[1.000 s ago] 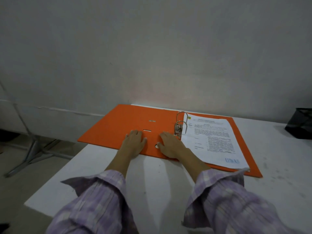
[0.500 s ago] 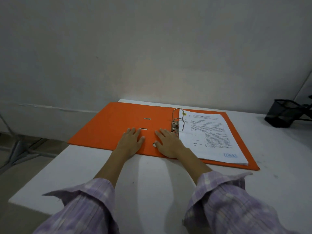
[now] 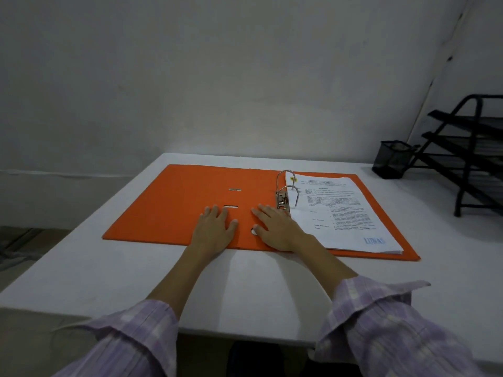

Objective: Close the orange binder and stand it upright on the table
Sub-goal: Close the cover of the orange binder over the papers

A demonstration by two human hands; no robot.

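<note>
Hands (image 3: 215, 229) flat on open binder (image 3: 174, 205)

Binder (image 3: 177, 210): orange. Paper (image 3: 343, 213): white, blue stamp. Table (image 3: 109, 268): white. Sleeves (image 3: 394, 327): lilac plaid. Pen cup (image 3: 392, 160), tray rack (image 3: 473, 156): black.

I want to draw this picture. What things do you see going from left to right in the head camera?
Left hand → right hand → metal rings → paper → black cup → black rack.
</note>
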